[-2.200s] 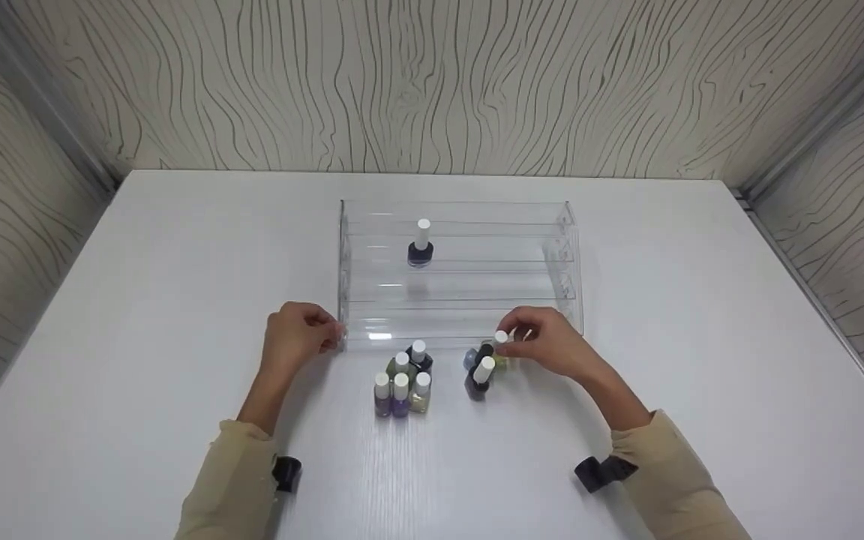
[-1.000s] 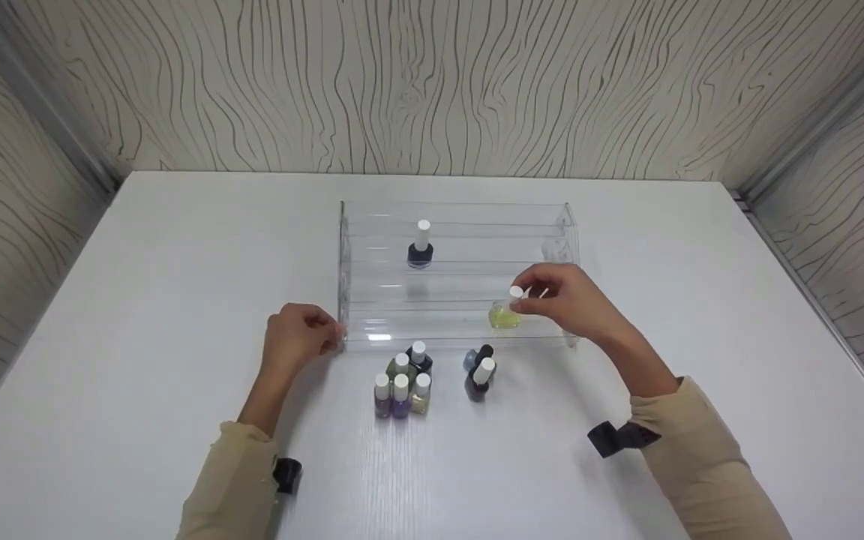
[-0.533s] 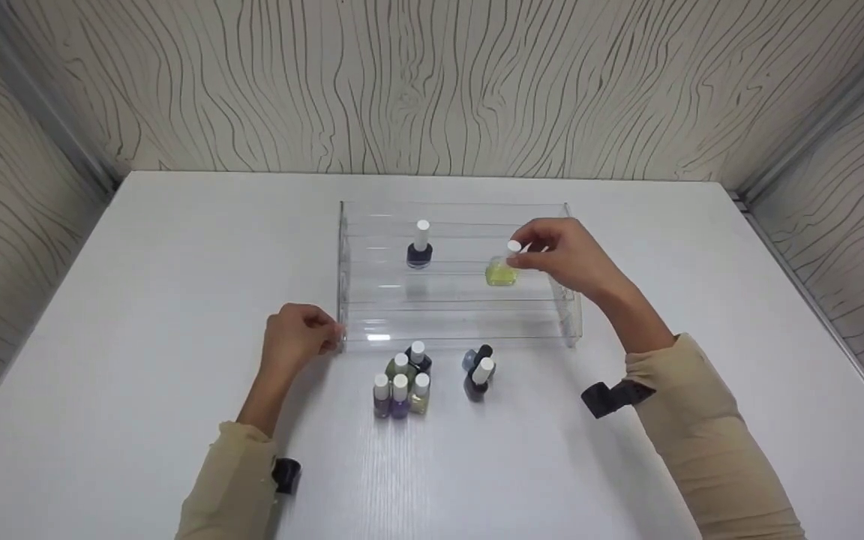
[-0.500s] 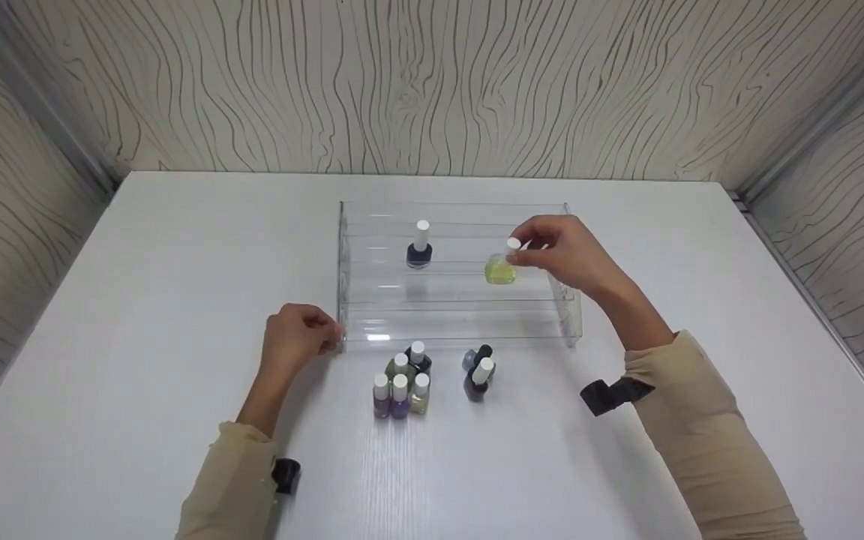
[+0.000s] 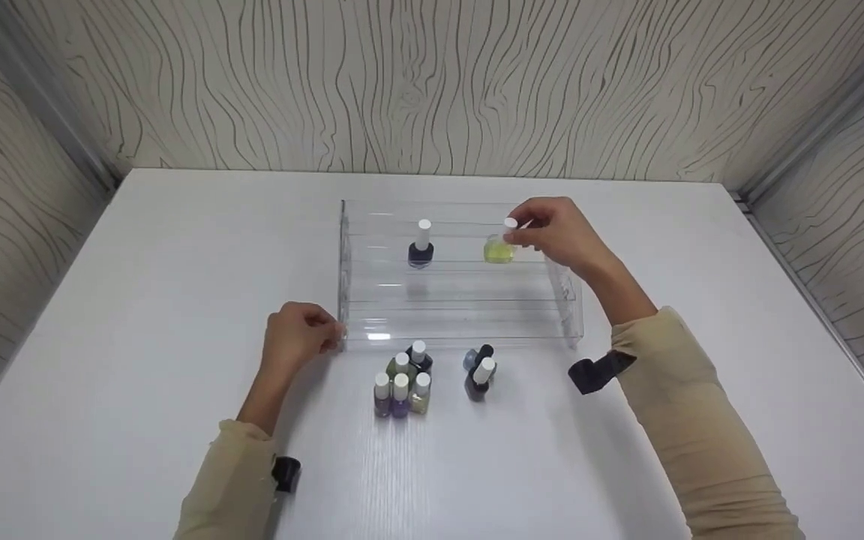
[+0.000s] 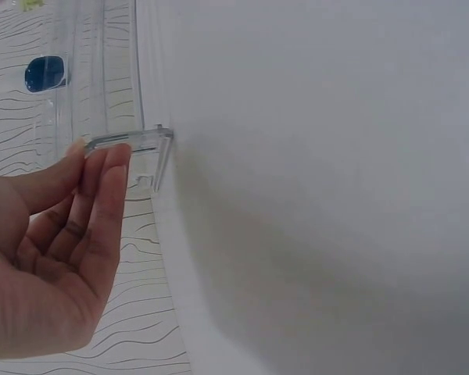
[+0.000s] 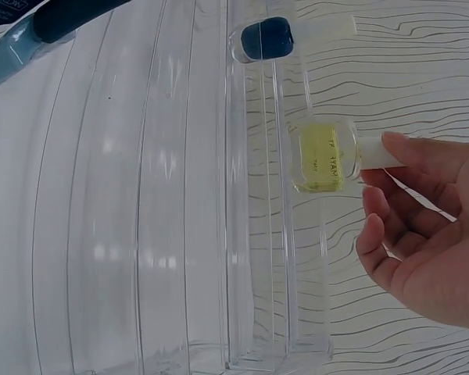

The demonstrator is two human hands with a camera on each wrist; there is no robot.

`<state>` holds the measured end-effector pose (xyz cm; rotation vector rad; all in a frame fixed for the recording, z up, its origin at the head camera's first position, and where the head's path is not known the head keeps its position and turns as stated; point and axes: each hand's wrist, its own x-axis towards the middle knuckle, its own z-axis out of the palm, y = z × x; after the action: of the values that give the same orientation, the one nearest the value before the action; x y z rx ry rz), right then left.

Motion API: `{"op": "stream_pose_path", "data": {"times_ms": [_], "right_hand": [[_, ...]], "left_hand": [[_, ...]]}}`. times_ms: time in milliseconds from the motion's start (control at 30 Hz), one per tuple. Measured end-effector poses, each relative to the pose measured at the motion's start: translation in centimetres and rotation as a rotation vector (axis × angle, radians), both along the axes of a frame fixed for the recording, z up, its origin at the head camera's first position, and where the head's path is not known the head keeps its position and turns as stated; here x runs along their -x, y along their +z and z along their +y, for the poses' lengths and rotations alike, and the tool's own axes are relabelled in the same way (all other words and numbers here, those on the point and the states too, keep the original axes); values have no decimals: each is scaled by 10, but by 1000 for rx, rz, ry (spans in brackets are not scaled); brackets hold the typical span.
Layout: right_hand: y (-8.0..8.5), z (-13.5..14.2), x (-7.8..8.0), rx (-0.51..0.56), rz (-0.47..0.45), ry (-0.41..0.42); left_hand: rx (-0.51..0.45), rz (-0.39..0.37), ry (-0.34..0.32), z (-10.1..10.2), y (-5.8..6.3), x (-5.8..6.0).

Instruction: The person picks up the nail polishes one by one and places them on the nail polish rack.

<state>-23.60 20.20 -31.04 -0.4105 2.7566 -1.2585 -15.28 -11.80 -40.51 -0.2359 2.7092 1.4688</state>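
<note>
Yellow btl [image 7: 320, 158] held by cap [image 7: 370, 154] in R grip [image 5: 561, 234]; L grip [image 5: 297, 330] prob. pinches clear rack [image 5: 462, 301].

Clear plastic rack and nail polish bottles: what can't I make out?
- Head view: upper right end of the clear plastic rack, hidden by the right hand.
- Right wrist: smaller lettering on the yellow nail polish bottle, too tiny.
- Right wrist: black-capped pale blue nail polish bottle, cut off by the left edge.
</note>
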Motion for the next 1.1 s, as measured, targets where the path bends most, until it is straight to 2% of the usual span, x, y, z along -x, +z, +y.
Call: {"op": "stream_pose_path", "data": {"times_ms": [533, 1100], "right_hand": [[-16, -1, 15, -23, -34, -16], [-25, -3, 12, -50, -63, -27]], "left_hand": [[7, -5, 0, 0, 2, 0], [2, -13, -5, 0, 3, 0]]}}
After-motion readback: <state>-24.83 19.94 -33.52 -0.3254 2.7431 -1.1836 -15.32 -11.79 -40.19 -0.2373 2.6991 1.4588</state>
